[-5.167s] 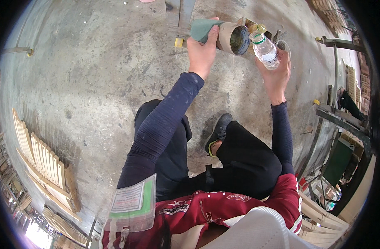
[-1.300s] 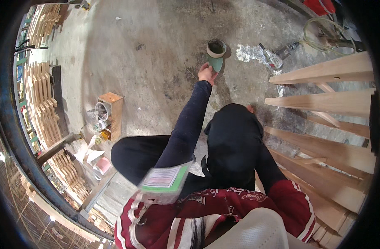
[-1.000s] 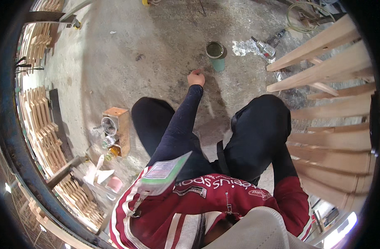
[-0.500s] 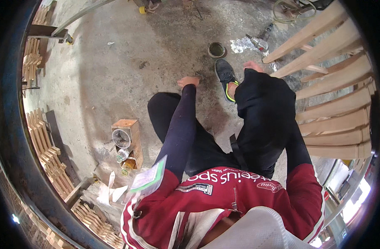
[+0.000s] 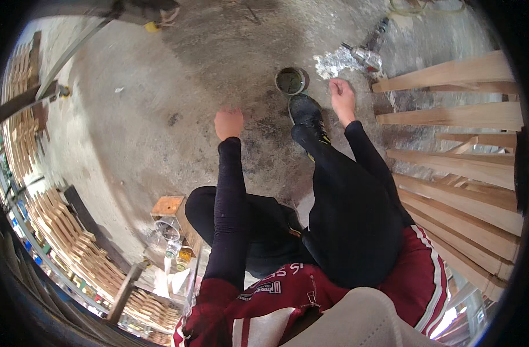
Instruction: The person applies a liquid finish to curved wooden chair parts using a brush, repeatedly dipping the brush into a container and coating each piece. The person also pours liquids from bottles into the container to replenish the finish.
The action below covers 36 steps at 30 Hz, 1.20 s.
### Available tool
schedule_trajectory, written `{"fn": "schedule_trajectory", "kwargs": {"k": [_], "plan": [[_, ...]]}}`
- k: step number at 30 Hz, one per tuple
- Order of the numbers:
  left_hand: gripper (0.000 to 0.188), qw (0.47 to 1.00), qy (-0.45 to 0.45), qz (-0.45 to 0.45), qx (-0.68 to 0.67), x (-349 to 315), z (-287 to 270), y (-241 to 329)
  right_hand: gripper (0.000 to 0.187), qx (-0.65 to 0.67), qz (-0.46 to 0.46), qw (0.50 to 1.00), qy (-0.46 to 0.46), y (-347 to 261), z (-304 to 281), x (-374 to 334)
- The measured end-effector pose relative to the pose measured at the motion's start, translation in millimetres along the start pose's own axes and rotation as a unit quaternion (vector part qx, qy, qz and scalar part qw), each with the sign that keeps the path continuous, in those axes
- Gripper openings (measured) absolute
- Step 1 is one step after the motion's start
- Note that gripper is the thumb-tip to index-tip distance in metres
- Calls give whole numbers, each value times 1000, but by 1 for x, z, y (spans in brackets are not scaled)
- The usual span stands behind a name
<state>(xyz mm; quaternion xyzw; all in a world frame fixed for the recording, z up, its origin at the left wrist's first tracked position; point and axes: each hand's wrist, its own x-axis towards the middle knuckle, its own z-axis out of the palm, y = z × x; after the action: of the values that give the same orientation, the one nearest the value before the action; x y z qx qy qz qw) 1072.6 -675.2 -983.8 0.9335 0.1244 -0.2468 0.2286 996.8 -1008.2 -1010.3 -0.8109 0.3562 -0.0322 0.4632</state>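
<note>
My left hand (image 5: 228, 122) hangs over the bare concrete floor with its fingers curled in and nothing in it. My right hand (image 5: 340, 95) is out past my right knee, empty with fingers loose, just right of my black shoe (image 5: 307, 115). A small round green tin (image 5: 291, 80) with dark liquid stands on the floor beyond the shoe, apart from both hands. Beside it lie a crumpled clear wrapper (image 5: 332, 62) and a plastic bottle (image 5: 366, 56) on its side.
Pale wooden slatted frames (image 5: 455, 121) lie along the right, close to my right arm. A small wooden block (image 5: 167, 206) with a glass jar (image 5: 167, 229) and bottles sits near my left knee. Stacks of slatted wood (image 5: 73, 254) line the left edge.
My left hand let go of the green tin on the floor and drew back toward me. My right hand has come into view beside the shoe. The bottle it held lies on the floor.
</note>
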Motion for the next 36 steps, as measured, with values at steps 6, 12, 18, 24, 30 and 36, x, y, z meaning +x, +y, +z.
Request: {"fn": "schedule_trajectory", "kwargs": {"k": [6,12,18,24,30,36], "plan": [[37,968,33,169,-183,74,-1,88,57,-200,-214,951,102,-4,-75,60],[42,956,133,181,-188,176,28,173,52,-610,-175,770,-59,-29,-106,139],[32,972,138,119,-151,217,38,215,45,-697,-242,665,-117,-18,-113,183],[25,872,-72,121,-469,180,5,193,35,-636,-318,682,-169,-16,-108,205],[23,821,-212,9,-529,32,-82,154,29,-564,-385,676,-275,-33,-107,199],[24,830,-267,-92,-481,-73,-100,100,43,-490,-487,654,-306,-68,-78,145]]}}
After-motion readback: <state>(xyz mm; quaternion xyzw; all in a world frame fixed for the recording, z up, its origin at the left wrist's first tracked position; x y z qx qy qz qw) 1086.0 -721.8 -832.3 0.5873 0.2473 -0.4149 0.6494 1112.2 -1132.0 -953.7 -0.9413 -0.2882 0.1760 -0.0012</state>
